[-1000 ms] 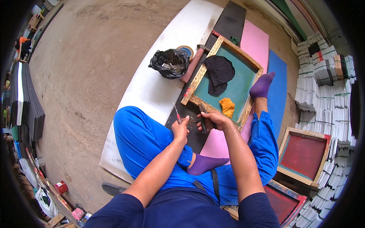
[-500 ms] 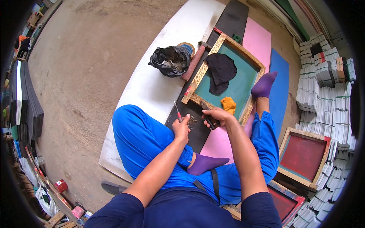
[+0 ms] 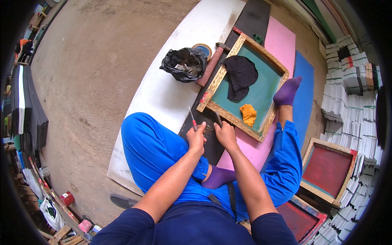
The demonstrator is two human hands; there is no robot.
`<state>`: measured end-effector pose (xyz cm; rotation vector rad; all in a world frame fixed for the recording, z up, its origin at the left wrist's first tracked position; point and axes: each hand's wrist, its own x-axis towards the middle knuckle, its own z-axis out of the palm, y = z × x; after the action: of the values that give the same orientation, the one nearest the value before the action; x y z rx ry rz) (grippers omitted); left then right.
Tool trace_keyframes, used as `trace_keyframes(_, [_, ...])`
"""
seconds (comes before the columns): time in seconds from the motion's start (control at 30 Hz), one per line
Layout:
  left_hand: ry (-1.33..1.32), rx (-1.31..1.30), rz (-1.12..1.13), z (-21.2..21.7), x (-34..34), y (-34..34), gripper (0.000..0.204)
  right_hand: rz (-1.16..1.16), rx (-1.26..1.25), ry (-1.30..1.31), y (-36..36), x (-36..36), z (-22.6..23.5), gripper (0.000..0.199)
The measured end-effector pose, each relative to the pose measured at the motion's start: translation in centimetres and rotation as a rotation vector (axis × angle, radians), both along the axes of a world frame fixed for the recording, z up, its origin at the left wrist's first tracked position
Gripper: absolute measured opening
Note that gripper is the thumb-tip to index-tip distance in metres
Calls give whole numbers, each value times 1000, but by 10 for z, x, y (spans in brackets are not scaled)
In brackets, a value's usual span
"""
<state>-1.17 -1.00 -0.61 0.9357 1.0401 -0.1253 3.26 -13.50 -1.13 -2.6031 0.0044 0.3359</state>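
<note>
A thin screwdriver with a red handle (image 3: 194,123) points up and away from my left hand (image 3: 197,139), whose fingers are wrapped round it. Close beside it on the right, my right hand (image 3: 226,134) grips a dark tool, apparently pliers (image 3: 218,119); most of it is covered by the fingers. Just beyond both hands is the near rail of a wooden-framed screen (image 3: 232,119) with green mesh. A black cloth (image 3: 241,77) and a small orange-yellow cloth (image 3: 248,115) lie on the mesh. Small dark scraps (image 3: 208,130) are scattered on the black sheet between my hands.
A hammer (image 3: 212,65) lies along the frame's left side, next to a black bag of scraps (image 3: 185,65) and a tape roll (image 3: 202,50). White (image 3: 143,94), pink and blue sheets cover the floor. Framed red screens (image 3: 328,167) and stacked bundles (image 3: 332,102) stand at right.
My right hand has come left and slightly nearer, turning so the dark tool points away from me. The left hand with the screwdriver has barely moved.
</note>
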Motion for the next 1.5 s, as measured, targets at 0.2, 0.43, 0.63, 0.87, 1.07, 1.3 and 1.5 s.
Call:
trace_keyframes(0.2, [-31, -159, -25, -2, 0, 4, 25, 176, 428, 596, -17, -16, 29, 28])
trace_keyframes(0.43, [-33, -186, -75, -1, 0, 7, 19, 236, 462, 984, -34, -4, 41, 26])
trace_keyframes(0.63, [3, -52, -138, -7, -7, 9, 18, 178, 589, 1058, -42, 1, 34, 31])
trace_keyframes(0.87, [17, 10, -105, -3, -6, 6, 23, 39, 420, 755, -40, 35, 42, 28])
trace_keyframes(1.07, [15, 1, -86, 4, -5, 8, 24, -28, 247, 720, -21, 56, 60, 31])
trace_keyframes(1.3, [5, -13, -98, 3, -3, 5, 23, -45, 253, 611, -29, 60, 9, 34])
trace_keyframes(1.5, [1, -36, -87, 3, -2, 4, 23, -95, 260, 524, -9, 42, 20, 34])
